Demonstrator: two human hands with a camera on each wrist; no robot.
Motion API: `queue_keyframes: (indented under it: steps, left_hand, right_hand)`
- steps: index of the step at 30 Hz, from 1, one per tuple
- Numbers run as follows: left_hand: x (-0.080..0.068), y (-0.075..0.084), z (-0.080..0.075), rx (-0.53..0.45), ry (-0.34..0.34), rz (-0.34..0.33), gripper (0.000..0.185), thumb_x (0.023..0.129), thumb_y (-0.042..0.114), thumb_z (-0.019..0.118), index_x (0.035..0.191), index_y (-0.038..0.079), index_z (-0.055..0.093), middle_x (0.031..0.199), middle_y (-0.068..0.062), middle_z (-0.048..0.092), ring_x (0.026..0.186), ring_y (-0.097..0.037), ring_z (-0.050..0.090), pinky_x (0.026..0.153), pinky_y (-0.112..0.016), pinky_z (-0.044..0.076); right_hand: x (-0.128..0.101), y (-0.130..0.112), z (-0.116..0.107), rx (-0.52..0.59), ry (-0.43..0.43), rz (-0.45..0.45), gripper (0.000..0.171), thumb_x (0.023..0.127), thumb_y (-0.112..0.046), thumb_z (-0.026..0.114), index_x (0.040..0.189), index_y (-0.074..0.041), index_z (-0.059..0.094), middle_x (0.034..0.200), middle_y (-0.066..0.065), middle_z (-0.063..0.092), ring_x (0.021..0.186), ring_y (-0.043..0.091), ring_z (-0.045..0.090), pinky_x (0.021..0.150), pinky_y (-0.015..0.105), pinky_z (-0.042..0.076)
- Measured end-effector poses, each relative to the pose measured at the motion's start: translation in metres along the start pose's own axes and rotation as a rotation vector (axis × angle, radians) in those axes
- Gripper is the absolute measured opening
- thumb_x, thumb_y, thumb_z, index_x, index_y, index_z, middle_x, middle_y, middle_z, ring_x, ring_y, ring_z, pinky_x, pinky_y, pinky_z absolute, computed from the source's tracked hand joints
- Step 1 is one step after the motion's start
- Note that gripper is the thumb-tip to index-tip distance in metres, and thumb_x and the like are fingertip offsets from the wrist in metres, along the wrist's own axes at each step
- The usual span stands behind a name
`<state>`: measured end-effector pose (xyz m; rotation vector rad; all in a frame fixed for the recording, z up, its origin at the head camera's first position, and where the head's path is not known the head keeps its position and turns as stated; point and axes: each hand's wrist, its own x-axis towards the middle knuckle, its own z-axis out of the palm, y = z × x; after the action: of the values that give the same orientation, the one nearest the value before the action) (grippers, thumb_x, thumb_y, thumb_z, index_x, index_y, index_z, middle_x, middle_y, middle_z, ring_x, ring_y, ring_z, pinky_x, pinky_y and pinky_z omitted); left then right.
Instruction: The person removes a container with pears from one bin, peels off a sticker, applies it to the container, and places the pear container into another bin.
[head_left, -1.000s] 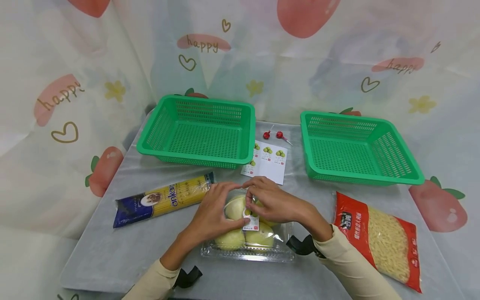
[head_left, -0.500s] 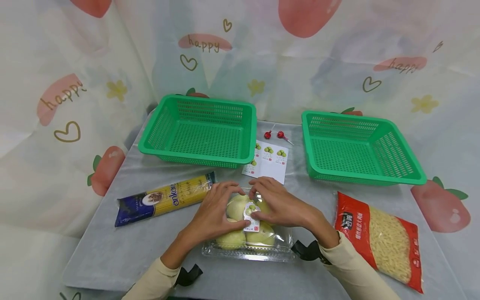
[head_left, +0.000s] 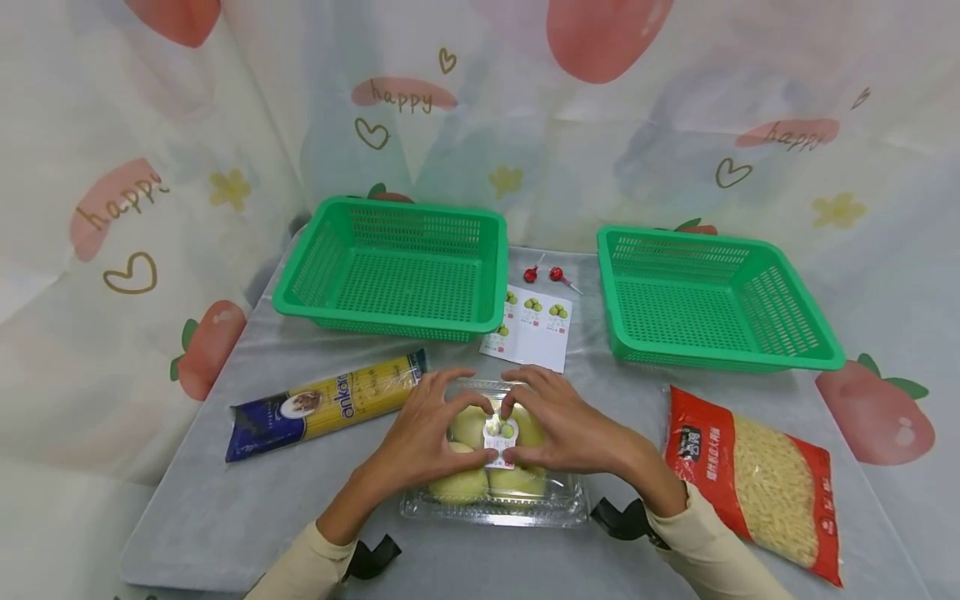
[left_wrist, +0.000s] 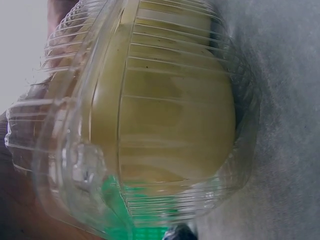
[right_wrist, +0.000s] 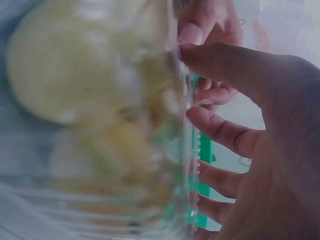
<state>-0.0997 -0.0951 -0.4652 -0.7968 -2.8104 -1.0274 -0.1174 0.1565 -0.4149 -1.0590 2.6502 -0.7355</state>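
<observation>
A clear plastic clamshell box with several round, pale yellow-green fruits inside sits before me on the table. A small white label with a fruit picture lies on its lid. My left hand arches over the lid from the left, thumb and index fingertips at the label's left side. From the other side my right hand touches the label's right side with thumb and index finger. Up close, the right wrist view has both thumb tips meeting at the lid's surface. Fruit behind ribbed plastic fills most of the left wrist view.
A blue-and-yellow spaghetti packet lies left, a red bag of pasta right. Two green baskets stand at the back. Between them are a sheet of labels and two red lollipops.
The right hand has gone from fingers bunched over the label to thumb and index finger spread along its right side. The left index fingertip has come down onto the label's upper left.
</observation>
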Motion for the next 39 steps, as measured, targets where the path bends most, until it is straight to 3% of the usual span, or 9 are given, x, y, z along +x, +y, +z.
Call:
queue_keyframes:
  steps: [14,24,30,39]
  left_hand:
    - [-0.003,0.001,0.001,0.026,-0.026,0.004,0.048,0.079,0.059,0.088,0.118,0.038,0.07,0.164,-0.006,0.044,0.149,-0.033,0.036,0.121,-0.065,0.03]
    - [-0.002,0.0,0.0,-0.04,-0.045,-0.003,0.04,0.085,0.05,0.086,0.121,0.038,0.073,0.165,-0.003,0.043,0.151,-0.03,0.032,0.123,-0.065,0.025]
    - [-0.003,0.0,0.0,-0.035,-0.053,0.005,0.043,0.083,0.051,0.087,0.122,0.04,0.071,0.166,0.001,0.04,0.151,-0.029,0.032,0.121,-0.065,0.029]
    - [-0.002,-0.001,-0.003,-0.043,-0.076,0.015,0.042,0.084,0.051,0.086,0.121,0.038,0.071,0.168,-0.003,0.038,0.15,-0.03,0.031,0.12,-0.065,0.029]
  right_hand:
    - [-0.007,0.003,0.012,0.03,0.031,0.0,0.042,0.087,-0.045,0.085,0.112,-0.023,0.058,0.161,0.012,0.044,0.155,0.04,0.031,0.121,0.069,0.028]
    - [-0.008,0.007,0.017,0.012,0.058,0.006,0.038,0.088,-0.043,0.084,0.108,-0.025,0.057,0.161,0.014,0.044,0.154,0.044,0.03,0.12,0.071,0.027]
    - [-0.009,0.007,0.017,0.014,0.057,0.012,0.039,0.088,-0.046,0.083,0.108,-0.025,0.057,0.162,0.013,0.044,0.156,0.041,0.028,0.123,0.07,0.023]
    - [-0.008,0.01,0.022,-0.033,0.114,-0.045,0.04,0.088,-0.046,0.083,0.106,-0.023,0.056,0.158,0.014,0.046,0.152,0.042,0.032,0.12,0.068,0.029]
